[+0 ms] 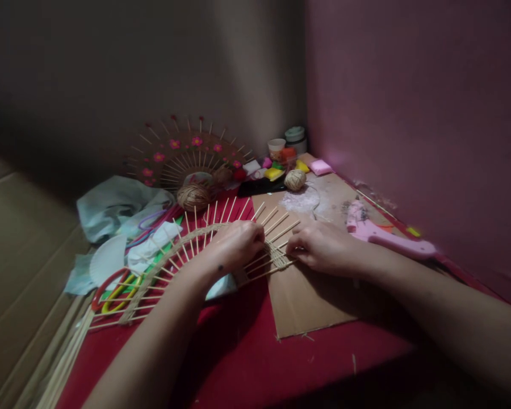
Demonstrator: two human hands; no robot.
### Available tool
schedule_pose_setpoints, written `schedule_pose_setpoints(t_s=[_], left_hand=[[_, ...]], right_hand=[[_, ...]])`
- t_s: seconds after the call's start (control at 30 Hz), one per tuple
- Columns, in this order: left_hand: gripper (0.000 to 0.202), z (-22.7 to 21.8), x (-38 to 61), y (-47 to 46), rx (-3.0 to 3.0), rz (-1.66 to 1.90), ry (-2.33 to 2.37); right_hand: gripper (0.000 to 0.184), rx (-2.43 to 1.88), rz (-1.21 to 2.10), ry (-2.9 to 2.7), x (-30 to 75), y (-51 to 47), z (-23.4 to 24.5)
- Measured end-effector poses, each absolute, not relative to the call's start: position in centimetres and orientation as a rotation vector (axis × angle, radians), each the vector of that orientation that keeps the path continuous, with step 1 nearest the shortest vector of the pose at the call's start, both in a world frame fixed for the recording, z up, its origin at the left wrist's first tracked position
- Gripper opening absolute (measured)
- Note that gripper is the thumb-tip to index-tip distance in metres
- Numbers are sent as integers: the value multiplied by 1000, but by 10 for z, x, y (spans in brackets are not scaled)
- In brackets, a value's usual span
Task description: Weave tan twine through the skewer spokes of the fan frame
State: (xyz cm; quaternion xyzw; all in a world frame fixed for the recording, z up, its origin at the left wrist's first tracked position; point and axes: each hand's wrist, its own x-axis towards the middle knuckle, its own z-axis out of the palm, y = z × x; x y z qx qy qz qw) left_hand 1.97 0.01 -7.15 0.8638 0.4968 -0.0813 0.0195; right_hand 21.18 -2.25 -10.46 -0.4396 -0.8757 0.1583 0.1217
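Observation:
A half-round fan frame of thin wooden sticks (191, 238) spreads across the middle, with a band of natural twine (153, 271) woven through it. My left hand (241, 241) is closed over the upper right of the frame, its fingertips curled at the sticks. Close by, my right hand (317, 244) pinches at the right end of the frame, beside a woven patch of twine (277, 257). Whether a loose strand of twine lies between its fingertips is hidden. Under this end lies a cardboard sheet (298, 312) on the red table surface (234, 352).
A finished fan with pink flowers (196, 149) leans on the back wall. Twine balls (193, 196) and colourful clay packs (276, 172) sit behind the frame. A pink glue gun (387, 236) lies at the right; scissors with red and yellow handles (119, 292) lie left, near cloth (114, 204).

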Motion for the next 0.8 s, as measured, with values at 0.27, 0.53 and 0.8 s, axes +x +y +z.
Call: schedule_pose_setpoints(t_s=[0.27, 0.53, 0.8], left_hand=[[20, -78, 23, -6, 2803, -411, 1635], [20, -73, 26, -34, 2827, -494, 1530], [18, -92, 14, -40, 2883, -317, 1596]], right_hand=[[22, -1239, 460, -2574, 214, -22, -106], [22, -1232, 440, -2567, 214, -22, -105], [21, -1265, 500, -2530, 219, -18, -101]])
